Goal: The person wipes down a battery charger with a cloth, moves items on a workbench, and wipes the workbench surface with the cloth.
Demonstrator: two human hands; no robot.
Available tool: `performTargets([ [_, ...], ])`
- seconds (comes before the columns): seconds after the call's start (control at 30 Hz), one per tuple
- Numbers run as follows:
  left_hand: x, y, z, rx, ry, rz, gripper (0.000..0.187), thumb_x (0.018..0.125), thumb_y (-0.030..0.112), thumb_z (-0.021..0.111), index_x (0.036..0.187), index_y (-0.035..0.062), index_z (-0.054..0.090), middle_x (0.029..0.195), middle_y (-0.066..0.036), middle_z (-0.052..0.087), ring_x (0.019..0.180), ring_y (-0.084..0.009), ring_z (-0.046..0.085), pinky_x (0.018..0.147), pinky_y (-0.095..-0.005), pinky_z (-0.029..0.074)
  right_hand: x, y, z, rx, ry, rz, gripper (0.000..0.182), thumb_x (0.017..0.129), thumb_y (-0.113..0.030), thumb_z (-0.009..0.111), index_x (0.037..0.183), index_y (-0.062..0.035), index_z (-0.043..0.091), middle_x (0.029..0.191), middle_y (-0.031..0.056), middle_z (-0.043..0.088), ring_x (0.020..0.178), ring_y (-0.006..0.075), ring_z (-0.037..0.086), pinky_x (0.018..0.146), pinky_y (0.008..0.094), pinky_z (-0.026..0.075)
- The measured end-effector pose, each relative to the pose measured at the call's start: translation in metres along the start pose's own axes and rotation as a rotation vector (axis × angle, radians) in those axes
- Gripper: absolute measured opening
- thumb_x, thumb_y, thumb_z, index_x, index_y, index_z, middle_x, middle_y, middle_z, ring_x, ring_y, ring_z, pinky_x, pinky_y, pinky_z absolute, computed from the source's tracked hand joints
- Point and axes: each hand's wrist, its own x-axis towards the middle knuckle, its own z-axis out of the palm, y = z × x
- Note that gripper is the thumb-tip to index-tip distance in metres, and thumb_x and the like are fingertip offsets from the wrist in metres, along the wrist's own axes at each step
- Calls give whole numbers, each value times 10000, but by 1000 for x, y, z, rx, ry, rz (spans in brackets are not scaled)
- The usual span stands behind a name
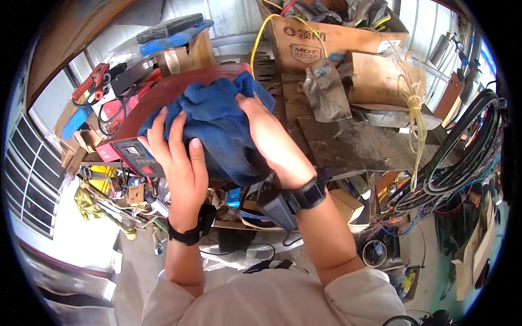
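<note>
A crumpled blue cloth [217, 122] lies bunched atop a tilted red machine [142, 117].

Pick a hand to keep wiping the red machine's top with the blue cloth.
Probably right hand: it presses the blue cloth onto the red machine. Left hand sits at the front edge.

Brown cardboard box [326, 41], sitting at the far edge of the cluttered metal workbench [348, 144], is showing two large dark Chinese characters beside a round logo mark. Below them a shield-shaped badge is reading "MOT", with a smaller line under it too fine to make out. Red rectangular machine casing [130, 142] at the bench's left edge is carrying a small display panel; nothing is reading legibly there.
</note>
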Motion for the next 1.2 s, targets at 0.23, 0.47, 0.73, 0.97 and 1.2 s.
performTargets([
  [0.23,-26,-17,-34,-497,247,-130,573,905,107,521,1415,-14,292,1496,-200,218,1366,-335,264,1124,-434,197,-75,-14,17,197,128,-221,431,953,-93,407,1360,47,388,1216,105,539,1129,158,475,1002,293,356],
  [0.47,-77,-73,-59,-110,132,-450,593,959,145,490,1469,25,211,1532,-159,184,1413,-279,184,1136,-403,158,-108,38,31,-658,96,-480,559,915,-84,491,1357,152,244,1419,379,225,1337,493,256,1108,471,227],
  [0.73,-71,-132,-32,-514,25,-770,518,987,211,495,1418,-10,310,1395,-145,412,1268,-191,388,1065,-322,280,-85,65,28,-725,137,-680,623,848,-2,556,1344,162,217,1383,404,237,1318,526,258,1107,510,222],
  [0.97,-53,-186,-21,-522,128,-601,213,980,131,501,1118,-19,564,934,-26,614,818,-87,519,759,-229,439,-77,57,35,-773,228,-688,617,826,29,552,1337,168,234,1383,401,255,1311,527,271,1109,511,223],
  [1.2,-25,-171,30,-568,1,-480,227,957,117,553,1138,-18,572,897,8,613,785,-48,507,709,-194,406,-36,53,8,-836,408,-522,625,826,140,469,1387,135,193,1340,345,351,1247,463,392,1043,402,339],
])
